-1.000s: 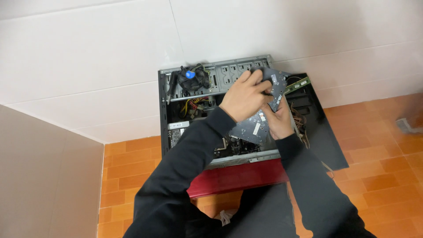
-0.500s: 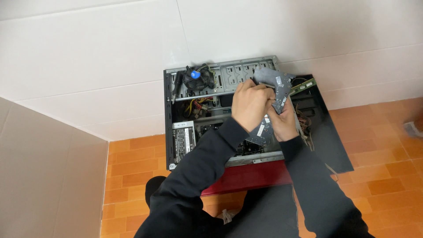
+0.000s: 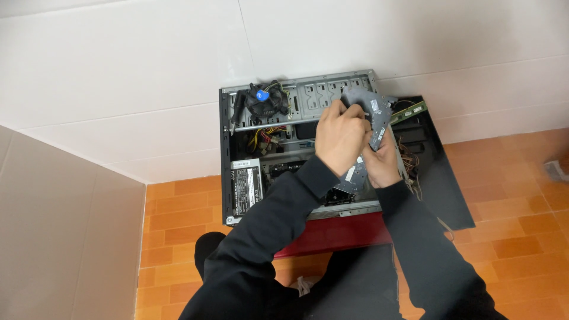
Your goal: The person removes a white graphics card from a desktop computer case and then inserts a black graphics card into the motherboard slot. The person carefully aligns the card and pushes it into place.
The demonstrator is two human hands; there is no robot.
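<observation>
Your work surface is the floor point(image 3: 184, 207) of orange tiles, which meets a white tiled wall point(image 3: 148, 89). Directly on the floor lies the open case point(image 3: 228, 154), on its side with its back close against the wall. Just to its right a black panel point(image 3: 441, 184) rests flat on the tiles. A grey object point(image 3: 556, 170) lies at the far right edge.

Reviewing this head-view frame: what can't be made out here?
- Left hand's grip on the grey bracket: fingers curl out of sight.
- Right hand: mostly behind the left hand and bracket.
- Case interior under the hands: covered.
- Power supply label: too small.
- Object at right edge: blurred, cut off.
</observation>
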